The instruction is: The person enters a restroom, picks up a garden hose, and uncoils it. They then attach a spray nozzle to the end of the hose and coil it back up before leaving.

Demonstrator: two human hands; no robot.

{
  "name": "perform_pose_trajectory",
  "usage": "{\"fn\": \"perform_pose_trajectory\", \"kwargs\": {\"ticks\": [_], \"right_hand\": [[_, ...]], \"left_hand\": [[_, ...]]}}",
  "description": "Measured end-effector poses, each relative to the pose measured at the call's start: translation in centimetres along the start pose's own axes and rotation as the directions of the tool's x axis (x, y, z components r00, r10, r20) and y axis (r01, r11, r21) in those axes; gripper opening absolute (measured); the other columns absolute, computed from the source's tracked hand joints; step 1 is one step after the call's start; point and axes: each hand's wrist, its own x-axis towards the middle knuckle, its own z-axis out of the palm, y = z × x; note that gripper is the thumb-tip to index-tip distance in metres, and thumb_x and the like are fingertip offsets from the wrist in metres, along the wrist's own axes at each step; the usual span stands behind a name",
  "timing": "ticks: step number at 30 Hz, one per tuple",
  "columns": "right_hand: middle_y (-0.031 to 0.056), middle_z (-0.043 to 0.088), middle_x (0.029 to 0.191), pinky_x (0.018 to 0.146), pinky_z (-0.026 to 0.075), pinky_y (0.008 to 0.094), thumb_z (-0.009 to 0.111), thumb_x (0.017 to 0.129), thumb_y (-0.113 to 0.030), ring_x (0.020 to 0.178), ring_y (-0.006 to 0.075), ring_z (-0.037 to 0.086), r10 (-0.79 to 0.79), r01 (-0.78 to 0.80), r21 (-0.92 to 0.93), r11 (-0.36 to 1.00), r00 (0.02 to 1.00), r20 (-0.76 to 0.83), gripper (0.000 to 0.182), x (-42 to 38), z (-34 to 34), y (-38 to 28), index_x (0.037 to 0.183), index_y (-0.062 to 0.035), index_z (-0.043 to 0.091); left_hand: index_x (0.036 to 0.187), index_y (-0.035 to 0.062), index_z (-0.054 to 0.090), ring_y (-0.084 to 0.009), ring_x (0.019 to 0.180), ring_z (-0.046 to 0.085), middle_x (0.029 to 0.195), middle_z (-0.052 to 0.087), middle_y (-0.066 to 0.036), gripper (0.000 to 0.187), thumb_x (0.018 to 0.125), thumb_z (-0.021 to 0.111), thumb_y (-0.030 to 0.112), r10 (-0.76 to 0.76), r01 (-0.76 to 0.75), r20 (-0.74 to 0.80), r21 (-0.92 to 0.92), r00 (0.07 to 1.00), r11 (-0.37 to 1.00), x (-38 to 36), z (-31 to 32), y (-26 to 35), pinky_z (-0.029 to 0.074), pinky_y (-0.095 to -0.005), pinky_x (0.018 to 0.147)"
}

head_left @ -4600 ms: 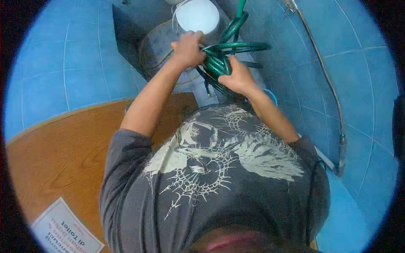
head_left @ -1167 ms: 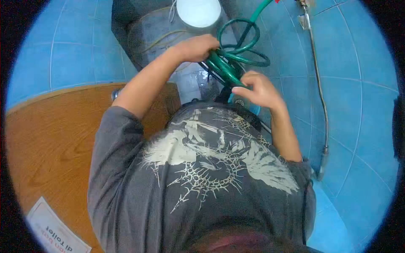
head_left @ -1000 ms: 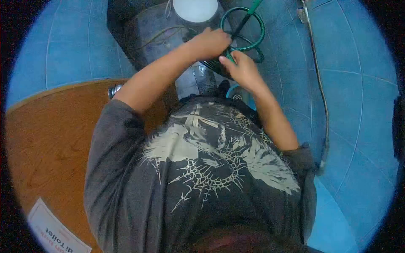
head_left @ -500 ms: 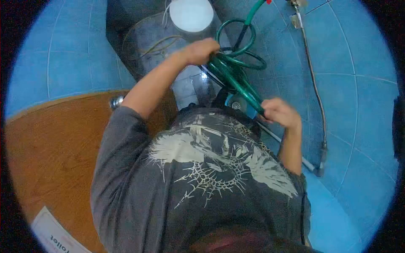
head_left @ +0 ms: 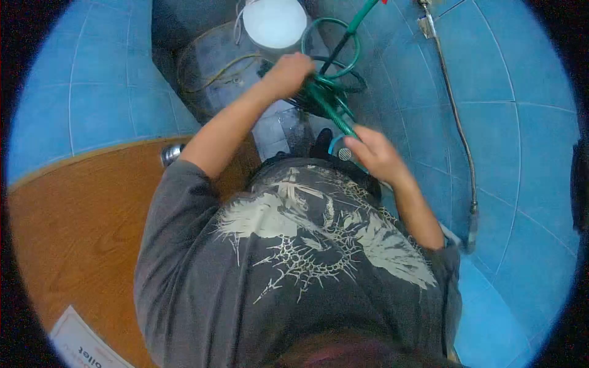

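Observation:
A green hose hangs in gathered loops between my hands, above the tiled floor. My left hand is closed round the upper end of the bundle. At the lower end my right hand grips the hose, with the thumb lying along it. Loose loops stick out past my left hand, and one length runs up to the top edge of the view. My palms hide the parts of the hose inside them.
A white round bucket or lid stands ahead on the floor. On the left is a brown wooden door with a metal knob. A thin metal pipe runs down the blue tiled wall at right. A floor drain lies near my feet.
My right hand has moved left and up, closer to my left hand, still on the hose. The hose bundle between them looks shorter, and its loose loops have shifted left.

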Motion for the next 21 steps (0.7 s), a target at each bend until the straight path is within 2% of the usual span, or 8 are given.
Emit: {"fn": "perform_pose_trajectory", "kwargs": {"ticks": [2,5,8,9,12,14,18,21], "right_hand": [[-0.0001,0.048,0.068,0.058,0.036,0.0271,0.058,0.097,-0.022,0.066,0.0079,0.044,0.031,-0.037,0.052,0.998,0.993,0.117,0.025,-3.7,-2.8,-1.2,0.081,-0.0018,0.055],[0.0000,0.053,0.072,0.061,0.039,0.0271,0.065,0.093,-0.021,0.070,0.0074,0.048,0.263,-0.337,0.266,0.903,0.924,0.278,0.022,-7.0,-6.4,-0.9,0.086,-0.0005,0.060],[-0.0040,0.051,0.073,0.061,0.039,0.0292,0.065,0.093,-0.029,0.069,0.0066,0.044,0.364,-0.407,0.006,0.913,0.823,0.436,0.025,-7.0,-8.0,6.2,0.093,-0.0042,0.061],[0.0006,0.062,0.081,0.066,0.045,0.0317,0.068,0.089,-0.036,0.073,0.0123,0.055,0.454,-0.409,-0.199,0.891,0.786,0.420,0.036,-6.4,-8.2,7.2,0.104,-0.0037,0.064],[0.0103,0.070,0.093,0.076,0.051,0.0380,0.070,0.086,-0.041,0.084,0.0237,0.066,0.227,-0.123,-0.307,0.944,0.916,0.331,0.051,-3.7,-6.1,7.4,0.118,-0.0019,0.061],[0.0210,0.068,0.109,0.083,0.050,0.0423,0.073,0.084,-0.039,0.096,0.0281,0.066,0.232,-0.203,-0.327,0.923,0.971,0.051,0.054,1.8,-2.5,5.8,0.117,0.0024,0.059],[0.0319,0.064,0.093,0.077,0.049,0.0509,0.067,0.088,-0.029,0.092,0.0492,0.061,0.231,-0.324,-0.301,0.897,0.924,-0.306,0.037,9.1,5.2,2.6,0.098,0.0053,0.060],[0.0276,0.064,0.085,0.070,0.048,0.0535,0.065,0.089,-0.032,0.082,0.0489,0.061,0.074,-0.191,-0.327,0.925,0.937,-0.340,0.032,6.0,4.4,2.9,0.085,-0.0011,0.061]], "left_hand": [[0.090,0.0052,0.061,-0.0385,0.093,0.058,0.094,0.063,-0.016,0.014,0.076,0.059,0.006,-0.093,0.093,-0.016,-0.034,0.996,0.995,-1.5,1.7,-4.1,0.049,-0.0467,0.081],[0.088,0.0042,0.060,-0.0390,0.097,0.058,0.092,0.061,-0.018,0.012,0.077,0.058,0.009,-0.117,0.125,0.066,-0.129,0.991,0.984,-2.2,1.2,-7.4,0.048,-0.0469,0.081],[0.088,0.0049,0.061,-0.0384,0.095,0.059,0.092,0.062,-0.018,0.011,0.080,0.055,0.010,-0.081,0.076,0.095,0.056,0.992,0.996,-1.0,-1.1,-5.1,0.047,-0.0477,0.080],[0.087,0.0058,0.063,-0.0342,0.091,0.060,0.089,0.062,-0.015,0.011,0.082,0.055,0.011,-0.029,0.023,0.033,0.180,0.999,0.983,-1.0,-0.5,-4.7,0.047,-0.0458,0.077],[0.086,0.0076,0.063,-0.0285,0.087,0.060,0.087,0.062,-0.010,0.011,0.084,0.054,0.014,0.028,-0.031,0.013,0.379,1.000,0.925,0.3,1.2,-0.9,0.045,-0.0422,0.076],[0.086,0.0091,0.063,-0.0242,0.086,0.058,0.086,0.061,-0.008,0.012,0.082,0.054,0.016,0.018,-0.011,-0.011,0.472,1.000,0.882,0.8,1.0,1.9,0.041,-0.0388,0.077],[0.087,0.0094,0.063,-0.0238,0.090,0.058,0.086,0.060,-0.007,0.011,0.081,0.056,0.016,0.015,0.010,-0.053,0.428,0.998,0.904,0.6,0.6,5.6,0.040,-0.0403,0.079],[0.091,0.0092,0.063,-0.0248,0.094,0.058,0.090,0.060,-0.007,0.013,0.081,0.056,0.013,-0.013,0.049,-0.110,0.337,0.994,0.940,-0.8,0.2,4.5,0.040,-0.0446,0.084]]}}
